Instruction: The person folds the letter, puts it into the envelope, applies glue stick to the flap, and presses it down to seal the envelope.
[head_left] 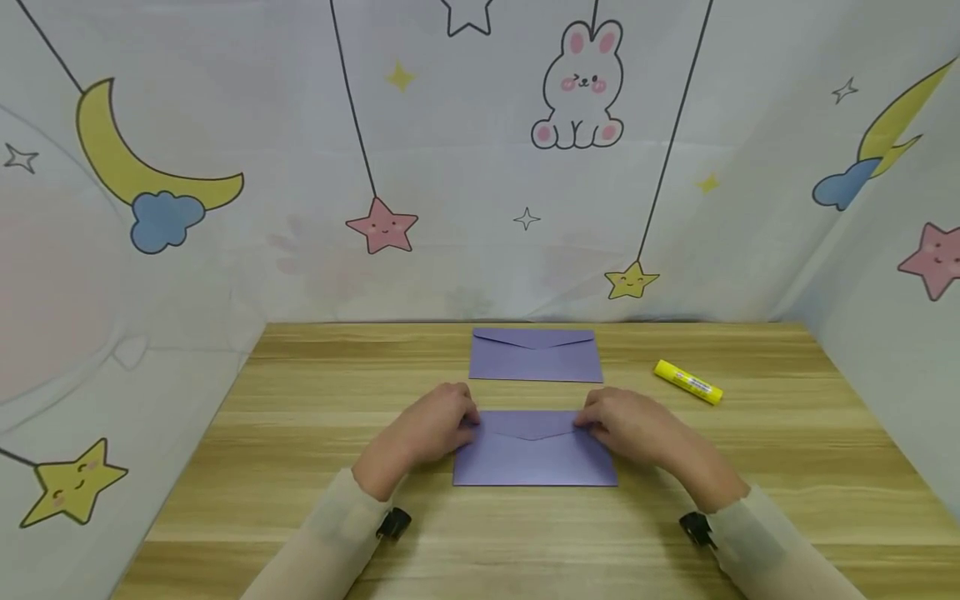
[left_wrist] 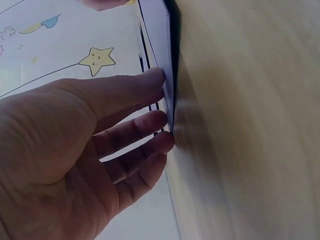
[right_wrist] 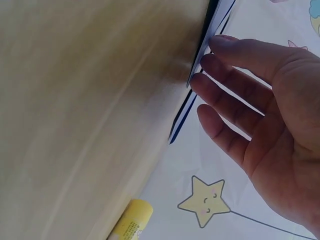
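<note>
A purple envelope (head_left: 535,462) lies in front of me on the table, its pointed flap toward the far side. My left hand (head_left: 438,423) pinches its left edge near the far corner. In the left wrist view the thumb rests on the envelope's upper face and the fingertips (left_wrist: 159,120) meet its edge. My right hand (head_left: 628,423) holds the right edge in much the same way, with the thumb on top and fingertips (right_wrist: 200,82) at the edge. The underside of the envelope is hidden.
A second purple envelope (head_left: 536,365) lies flat just beyond, its flap also at the far side. To the right is a yellow glue stick (head_left: 688,382). A white cloth (head_left: 480,167) printed with stars and a rabbit hangs behind the wooden table (head_left: 322,400).
</note>
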